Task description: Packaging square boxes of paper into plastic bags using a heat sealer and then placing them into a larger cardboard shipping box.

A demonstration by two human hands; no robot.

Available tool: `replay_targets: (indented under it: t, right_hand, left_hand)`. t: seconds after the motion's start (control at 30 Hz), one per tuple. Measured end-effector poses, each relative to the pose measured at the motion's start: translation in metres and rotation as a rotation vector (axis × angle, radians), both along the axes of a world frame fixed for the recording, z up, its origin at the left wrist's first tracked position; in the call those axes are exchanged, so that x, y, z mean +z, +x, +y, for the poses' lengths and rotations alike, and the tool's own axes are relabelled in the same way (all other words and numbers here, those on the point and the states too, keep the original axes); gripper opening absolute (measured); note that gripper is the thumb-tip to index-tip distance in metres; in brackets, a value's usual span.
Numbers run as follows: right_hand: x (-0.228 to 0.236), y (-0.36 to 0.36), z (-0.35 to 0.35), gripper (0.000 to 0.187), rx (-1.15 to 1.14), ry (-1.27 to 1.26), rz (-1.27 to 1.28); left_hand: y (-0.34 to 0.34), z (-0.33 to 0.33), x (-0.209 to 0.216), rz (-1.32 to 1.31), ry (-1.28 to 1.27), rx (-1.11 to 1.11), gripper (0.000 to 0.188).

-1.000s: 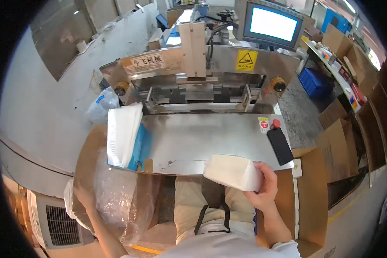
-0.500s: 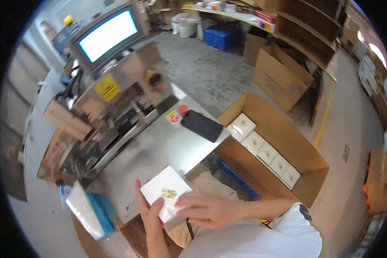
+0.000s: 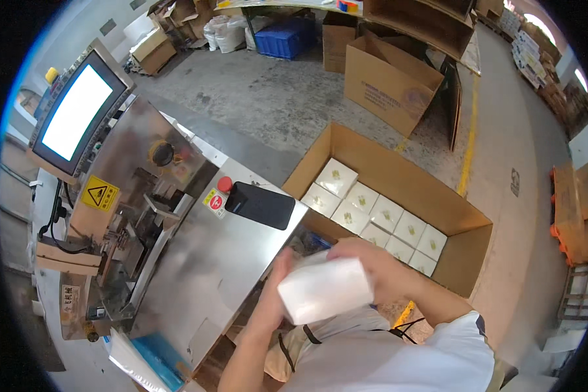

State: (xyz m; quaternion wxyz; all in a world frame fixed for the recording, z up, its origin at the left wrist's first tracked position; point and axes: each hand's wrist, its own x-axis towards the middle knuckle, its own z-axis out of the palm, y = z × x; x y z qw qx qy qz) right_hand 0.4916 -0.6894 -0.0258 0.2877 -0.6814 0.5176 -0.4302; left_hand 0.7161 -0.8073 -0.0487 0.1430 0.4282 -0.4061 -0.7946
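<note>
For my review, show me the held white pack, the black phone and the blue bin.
White pack (image 3: pixel 325 291): head view, middle of its camera-facing side.
Black phone (image 3: pixel 261 206): head view, middle of its upper face.
Blue bin (image 3: pixel 282 40): head view, its side wall.

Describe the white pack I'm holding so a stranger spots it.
Right of the steel worktop stands an open cardboard carton. Nearer your body, the left hand and right hand hold a blocky white pack. Unlike the similar packs lying in that carton, it alone is held up.
</note>
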Motion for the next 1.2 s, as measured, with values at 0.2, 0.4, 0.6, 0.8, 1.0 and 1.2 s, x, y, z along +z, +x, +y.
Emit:
replay_targets:
  t: [0.2, 0.4, 0.6, 0.8, 1.0, 1.2]
  right_hand:
    - [0.026, -0.039, -0.019, 0.080, 0.160, 0.555, -0.091]
    - [-0.021, -0.049, -0.036, 0.076, -0.011, 0.443, -0.736]
    - [-0.055, -0.026, -0.022, 0.062, -0.329, 0.408, -1.320]
    - [-0.053, 0.038, -0.006, 0.067, -0.308, 0.289, -1.143]
    - [-0.038, 0.016, -0.019, 0.087, -0.248, 0.000, -0.736]
    - [-0.031, -0.003, -0.028, 0.076, -0.507, 0.126, -0.889]
  left_hand:
    - [-0.019, -0.008, 0.046, 0.139, -0.297, -0.443, 0.086]
    - [-0.037, -0.008, 0.029, 0.036, -0.449, -0.319, 0.068]
    - [-0.044, -0.014, 0.010, 0.214, -0.462, 0.211, 0.065]
    - [-0.066, 0.003, 0.003, -0.048, -1.711, 0.145, 0.079]
    - [-0.078, 0.033, 0.020, 0.015, -1.373, 0.157, 0.065]
    - [-0.056, 0.026, 0.032, -0.034, -1.215, 0.016, 0.058]
